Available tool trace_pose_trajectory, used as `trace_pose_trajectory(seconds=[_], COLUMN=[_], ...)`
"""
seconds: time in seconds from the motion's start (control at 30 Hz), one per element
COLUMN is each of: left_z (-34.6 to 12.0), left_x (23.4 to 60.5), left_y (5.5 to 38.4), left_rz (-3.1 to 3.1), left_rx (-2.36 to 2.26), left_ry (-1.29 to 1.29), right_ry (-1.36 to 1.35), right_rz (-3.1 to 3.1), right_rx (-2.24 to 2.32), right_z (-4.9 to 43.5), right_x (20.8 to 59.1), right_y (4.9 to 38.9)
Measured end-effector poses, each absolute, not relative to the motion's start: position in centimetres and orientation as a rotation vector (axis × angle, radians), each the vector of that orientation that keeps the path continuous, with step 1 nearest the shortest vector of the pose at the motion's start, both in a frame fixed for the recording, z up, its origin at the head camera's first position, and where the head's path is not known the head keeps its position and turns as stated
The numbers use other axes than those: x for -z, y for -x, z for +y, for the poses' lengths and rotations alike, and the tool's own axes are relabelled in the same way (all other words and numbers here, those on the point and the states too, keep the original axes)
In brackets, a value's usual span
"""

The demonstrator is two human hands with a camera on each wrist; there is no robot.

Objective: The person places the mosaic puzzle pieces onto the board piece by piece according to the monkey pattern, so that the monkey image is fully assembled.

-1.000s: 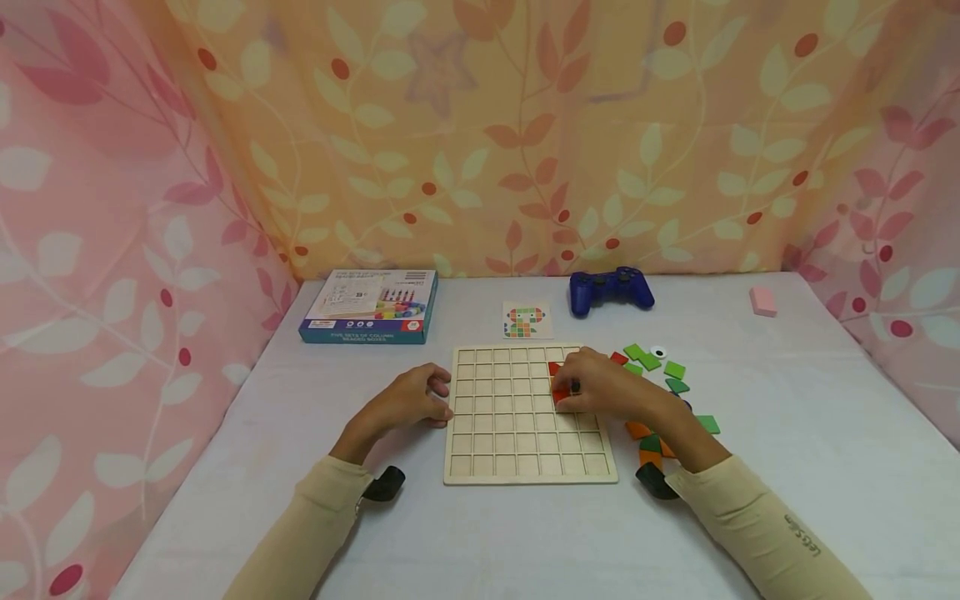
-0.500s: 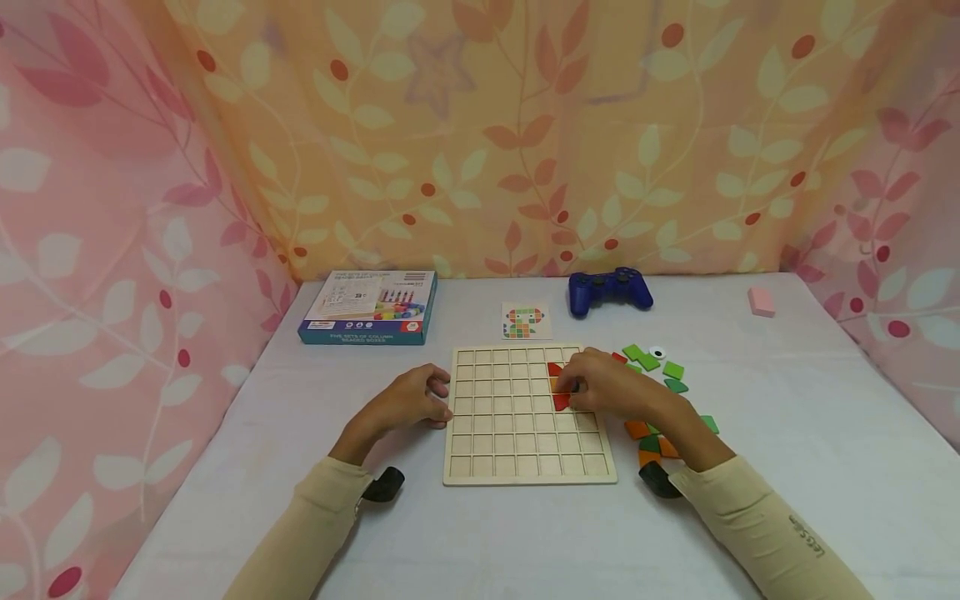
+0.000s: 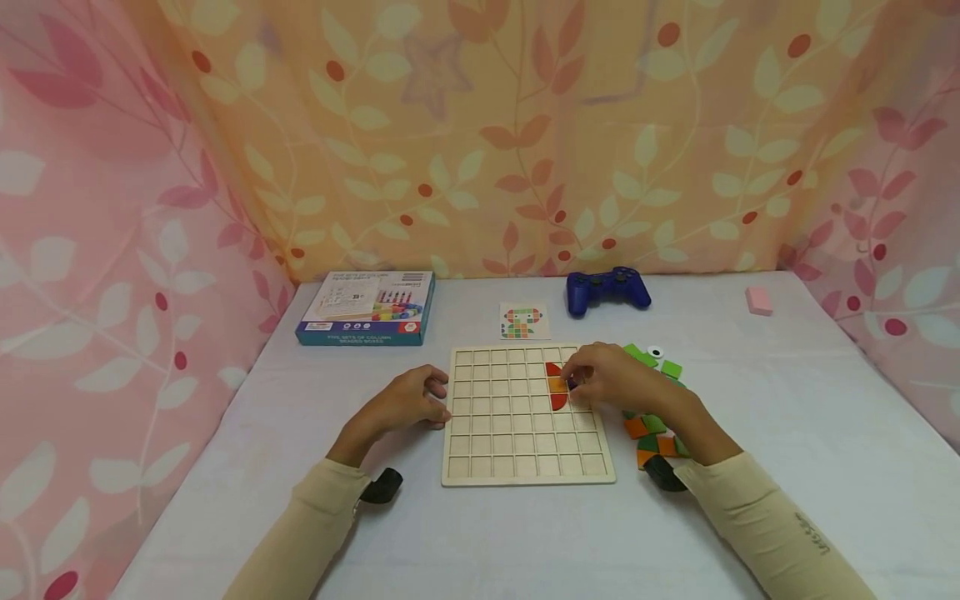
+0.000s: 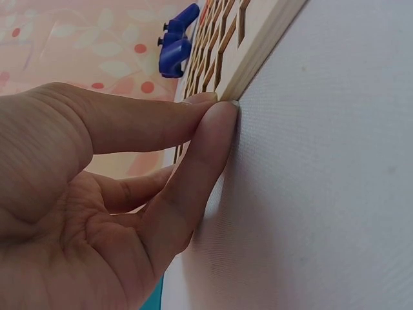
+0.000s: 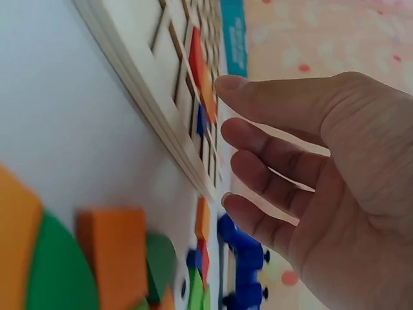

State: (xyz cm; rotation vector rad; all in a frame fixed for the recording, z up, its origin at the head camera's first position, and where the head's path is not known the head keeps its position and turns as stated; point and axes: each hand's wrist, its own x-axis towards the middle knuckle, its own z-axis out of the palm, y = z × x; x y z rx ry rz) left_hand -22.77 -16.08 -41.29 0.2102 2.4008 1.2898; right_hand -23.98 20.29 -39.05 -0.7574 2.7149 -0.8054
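Note:
A square wooden grid board [image 3: 491, 417] lies on the table. My left hand [image 3: 408, 404] holds its left edge, thumb tip and a fingertip meeting right at the rim in the left wrist view. Set in the board's right part are a red rounded tile [image 3: 553, 368], an orange tile [image 3: 557, 384] and another red rounded tile [image 3: 558, 402]. Beside the orange one lies a blue tile [image 5: 201, 121], partly covered by my right hand [image 3: 611, 379] in the head view. That hand hovers at the tiles with loosely bent fingers, thumb apart from them and nothing between.
Loose green tiles [image 3: 671, 369] and orange tiles [image 3: 636, 428] lie right of the board, with a white eye piece [image 3: 656, 352]. Behind stand a pattern card [image 3: 525, 321], a blue game controller [image 3: 608, 290], a boxed set [image 3: 365, 308] and a pink block [image 3: 759, 301].
My right hand has drawn back slightly to the right off the red and orange tiles, uncovering more of them and part of the blue tile. The left hand stays at the board's edge.

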Motion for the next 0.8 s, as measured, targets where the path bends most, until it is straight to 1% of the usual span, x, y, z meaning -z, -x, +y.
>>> trace_pose_trajectory(seconds=[0.37,0.8], left_z=[-16.2,-16.1], left_x=[41.5,41.3], left_y=[22.8,22.7], left_rz=[2.411,2.421], left_rx=[-1.280,-1.264], left_ry=[-0.217,-0.226], right_ry=[0.546,0.379], right_rz=[2.758,2.835], right_rx=[0.811,0.833], right_z=[25.0,30.9], right_x=[37.8,37.5], right_y=[24.8,25.4])
